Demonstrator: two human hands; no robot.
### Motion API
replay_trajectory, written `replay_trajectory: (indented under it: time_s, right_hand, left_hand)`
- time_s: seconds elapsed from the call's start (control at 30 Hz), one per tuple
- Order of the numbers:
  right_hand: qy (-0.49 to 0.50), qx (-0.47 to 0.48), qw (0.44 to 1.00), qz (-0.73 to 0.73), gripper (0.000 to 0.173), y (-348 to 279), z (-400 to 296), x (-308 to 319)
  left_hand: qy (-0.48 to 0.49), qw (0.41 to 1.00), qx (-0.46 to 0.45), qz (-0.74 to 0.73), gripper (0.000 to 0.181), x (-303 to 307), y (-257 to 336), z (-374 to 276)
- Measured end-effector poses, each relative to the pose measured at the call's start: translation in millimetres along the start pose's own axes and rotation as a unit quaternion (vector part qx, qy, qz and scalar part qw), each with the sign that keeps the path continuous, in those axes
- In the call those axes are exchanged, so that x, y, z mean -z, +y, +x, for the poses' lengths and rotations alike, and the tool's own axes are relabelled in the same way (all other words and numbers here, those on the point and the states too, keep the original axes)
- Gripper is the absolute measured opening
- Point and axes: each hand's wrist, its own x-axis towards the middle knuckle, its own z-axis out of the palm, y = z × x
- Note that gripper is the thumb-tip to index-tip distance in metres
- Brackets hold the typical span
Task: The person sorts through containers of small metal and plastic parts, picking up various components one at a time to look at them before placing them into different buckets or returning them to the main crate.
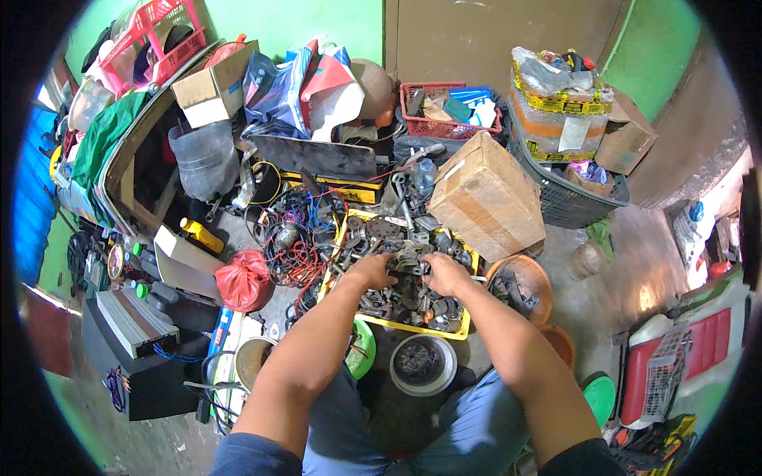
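Both of my hands are over a yellow plastic crate [411, 326] heaped with greasy metal parts [411, 297]. At the left of the heap, my left hand [373, 271] touches the parts with its fingers bent; whether it grips one cannot be told. My right hand [443, 274] reaches into the heap from the right, its fingertips at a small metal part, and its grip is unclear. A long wrench-like tool [406, 205] lies at the crate's far edge. Near my knees stand a white bucket with dark contents [423, 365] and a green round container [361, 350].
A taped cardboard box [488, 196] stands beyond the crate's right side. Tangled wires [292, 244] and a red plastic bag [244, 279] lie to the left. An orange basin [539, 279] is at the right. Behind are a red basket [450, 128] and a grey basket [571, 199].
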Motion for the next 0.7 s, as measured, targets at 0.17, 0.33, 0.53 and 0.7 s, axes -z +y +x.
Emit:
replay_trajectory:
  time_s: [0.17,0.33,0.53,0.7]
  right_hand:
    - [-0.046,-0.044,0.998,0.007,0.072,-11,22,-14]
    - [0.003,-0.065,0.998,-0.005,0.072,-19,30,-34]
    - [0.064,-0.086,0.994,0.023,0.043,-11,44,-39]
    - [0.078,-0.02,0.993,0.081,0.023,-6,47,-31]
  left_hand:
    - [-0.042,0.999,-0.02,0.019,0.084,-23,-11,24]
    - [-0.005,0.999,-0.042,0.031,0.084,-27,-1,33]
    - [-0.039,0.999,0.003,0.019,0.077,-21,1,36]
    - [0.037,0.998,-0.037,0.018,0.071,-30,-15,47]
